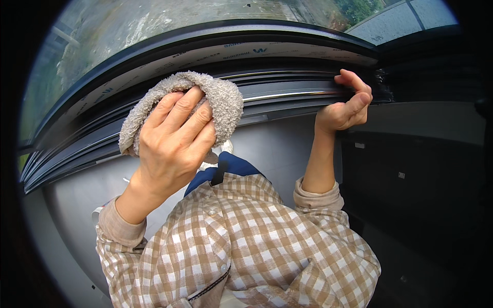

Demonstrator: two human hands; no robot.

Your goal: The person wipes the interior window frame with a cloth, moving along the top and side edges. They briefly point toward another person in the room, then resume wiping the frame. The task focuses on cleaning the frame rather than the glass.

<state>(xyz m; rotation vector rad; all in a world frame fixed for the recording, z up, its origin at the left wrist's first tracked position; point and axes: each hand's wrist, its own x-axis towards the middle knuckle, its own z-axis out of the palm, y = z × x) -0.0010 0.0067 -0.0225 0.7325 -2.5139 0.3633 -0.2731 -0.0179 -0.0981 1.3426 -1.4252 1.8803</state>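
Observation:
My left hand [177, 138] grips a bunched grey terry cloth [227, 104], its fingers pressed into the folds. The cloth is above or against the dark metal window track [285, 92]; whether it touches the rails cannot be told. Farther right, my right hand [346, 102] is raised at the track's right part with bent fingers and holds nothing. Behind the rails, a strip of printed protective film [246, 52] covers the frame beneath the window glass [192, 15].
A dark panel [423, 173] with small pale tags stands at the right. Below the track lies a grey floor [265, 146], with my white shoes [227, 146] on it. Trees and paved ground show through the glass.

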